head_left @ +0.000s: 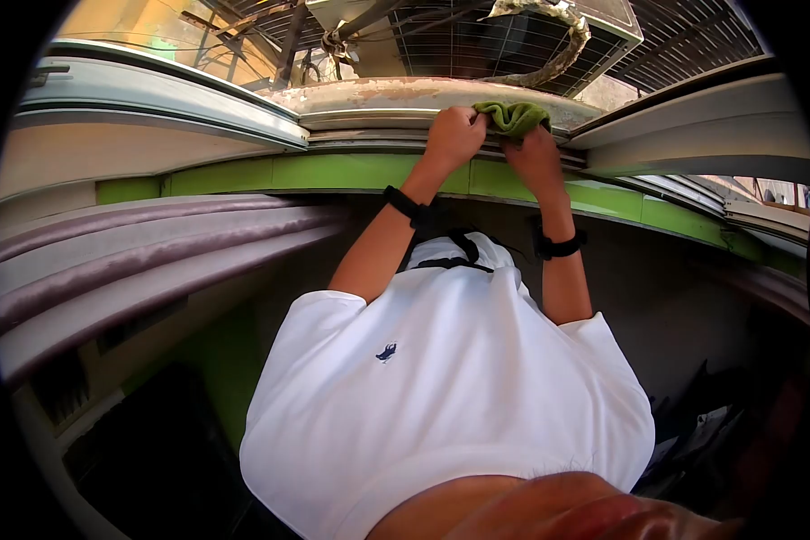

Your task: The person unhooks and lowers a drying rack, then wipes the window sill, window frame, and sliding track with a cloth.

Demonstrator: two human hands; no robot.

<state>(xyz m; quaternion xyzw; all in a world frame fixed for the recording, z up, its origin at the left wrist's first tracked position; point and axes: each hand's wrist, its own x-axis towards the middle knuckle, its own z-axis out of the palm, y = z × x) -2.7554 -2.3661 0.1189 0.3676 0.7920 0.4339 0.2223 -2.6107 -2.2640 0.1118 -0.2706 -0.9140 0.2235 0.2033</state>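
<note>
A crumpled green cloth [516,117] is stretched between my two hands above the window track [378,137]. My left hand [456,137] pinches the cloth's left end, its fingers closed. On the other end, my right hand [535,153] has its fingers bent around the fabric; some fingertips are hidden behind it. Both hands are over the sill, close to the metal rails. I cannot tell whether the cloth touches the rails.
Sliding window frames stand at the left [162,94] and right [693,117]. A green tiled ledge [351,173] runs below the track. Striped curtains [153,243] hang at the left. Outside are a metal grille [486,45] and a curved pipe-like piece [571,49].
</note>
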